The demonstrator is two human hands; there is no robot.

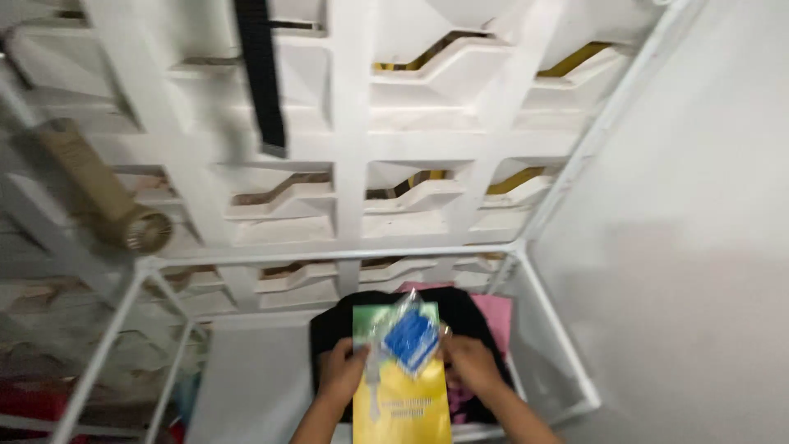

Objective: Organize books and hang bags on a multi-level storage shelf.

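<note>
Nearest the camera, both hands meet low in the frame. Left hand (343,372) grips the left edge of a flat yellow-and-green packet (401,399), fingers curled shut on it. Right hand (470,363) pinches the right side of a small clear pouch with blue contents (408,337), which lies over the packet's upper half; picture blurred, so finger detail is soft. Directly beneath the packet: a folded black garment (329,329), with a pink cloth (497,316) showing at its right edge, both on a pale shelf inside a white tube rack (549,311). Left of the garment, bare grey shelf panel (246,378). Farther back, a tan handheld fan (99,193) hangs at left. Behind the rack stands a white patterned lattice wall (353,131), a black strap (261,74) dangling down it. Plain white wall (699,205) at right.
</note>
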